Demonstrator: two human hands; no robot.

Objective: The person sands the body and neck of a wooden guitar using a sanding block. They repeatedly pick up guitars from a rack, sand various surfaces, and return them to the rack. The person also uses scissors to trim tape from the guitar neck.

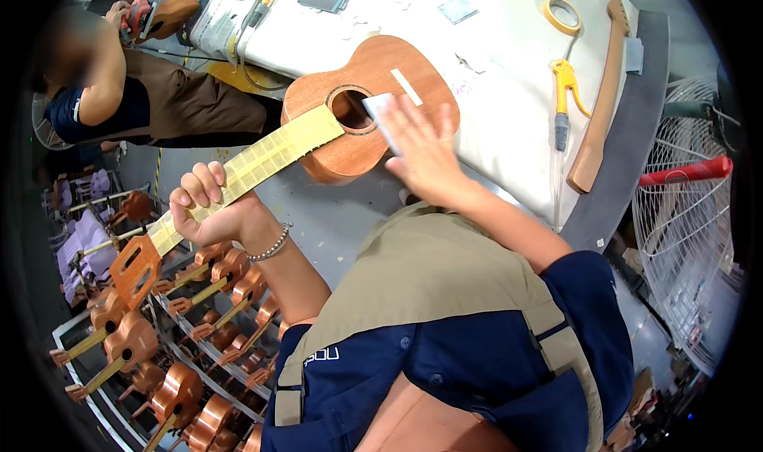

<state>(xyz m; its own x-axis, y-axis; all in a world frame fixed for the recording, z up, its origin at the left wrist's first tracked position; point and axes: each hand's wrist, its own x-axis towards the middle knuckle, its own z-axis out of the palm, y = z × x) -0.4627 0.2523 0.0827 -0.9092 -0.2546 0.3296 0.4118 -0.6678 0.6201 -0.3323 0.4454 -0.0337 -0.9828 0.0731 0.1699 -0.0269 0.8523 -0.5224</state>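
Observation:
My left hand [208, 206] is wrapped round the neck of a small brown wooden ukulele [373, 71]. Yellowish tape covers its fretboard [274, 152], and its slotted headstock [137, 268] points to the lower left. The body leans against the table's near edge, its front facing up. Beside the round soundhole, my right hand [425, 146] lies on the body over a pale grey-blue sheet of sandpaper [380, 118]. Motion blurs the fingers, and they hide much of the sheet. A pale strip [406, 86] marks the bridge area.
On the white-covered table [493, 94] lie a tape roll [562, 15], a yellow air gun [563, 86], a wooden instrument neck [604, 110] and several sheets. A caged fan [675, 214] stands right. Racked ukuleles [175, 388] fill the lower left; a co-worker [159, 94] holds a red tool [137, 17] farther left.

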